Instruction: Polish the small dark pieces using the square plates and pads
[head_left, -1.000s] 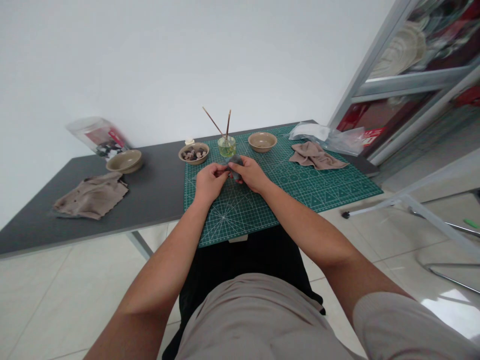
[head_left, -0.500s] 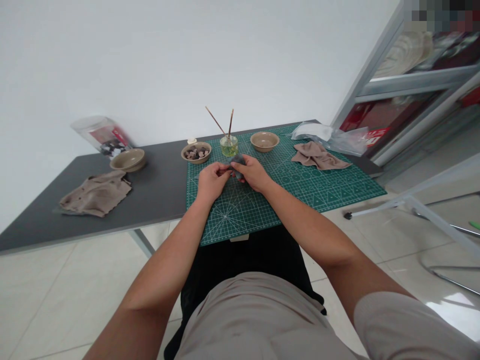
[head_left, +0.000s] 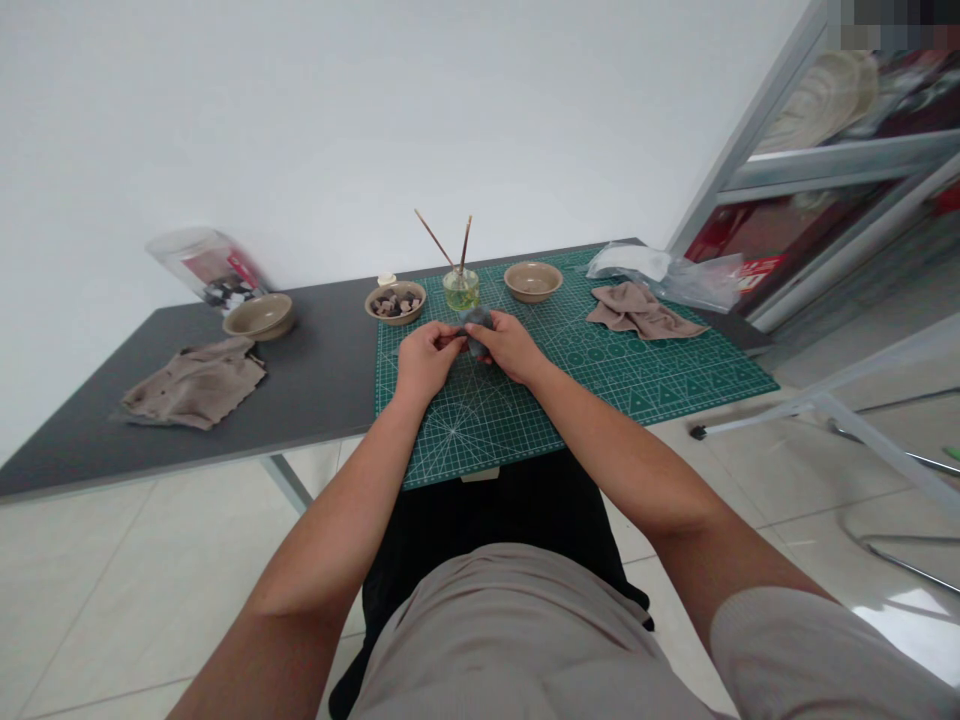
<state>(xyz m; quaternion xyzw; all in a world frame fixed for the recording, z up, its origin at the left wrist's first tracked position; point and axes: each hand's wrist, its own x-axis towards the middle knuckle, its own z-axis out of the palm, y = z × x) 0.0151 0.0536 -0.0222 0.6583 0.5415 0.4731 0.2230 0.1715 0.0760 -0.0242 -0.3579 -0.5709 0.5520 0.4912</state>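
My right hand (head_left: 513, 345) is wrapped round a small dark grey lump (head_left: 478, 330), whose material I cannot make out. The thumb presses on the lump from above. Close against it on the left, my left hand (head_left: 429, 354) is closed in a pinch at the lump's edge. Whatever lies between those left fingertips is too small to tell. Both hands are held over the green cutting mat (head_left: 517, 420). Just beyond them stands a glass jar (head_left: 461, 290) of yellowish liquid with two thin brushes or sticks (head_left: 465, 243) leaning in it.
A bowl of dark and pinkish pieces (head_left: 395, 302) stands left of the jar, another bowl (head_left: 533, 283) right of it. A brown cloth (head_left: 641, 310) and plastic bag (head_left: 667, 270) lie right. Further left are a third bowl (head_left: 259, 317), a cloth (head_left: 196, 385) and a clear container (head_left: 206, 265).
The view has shifted slightly, so the table things appear a little further right. My hands keep nearly the same hold, and more of the grey lump's face shows.
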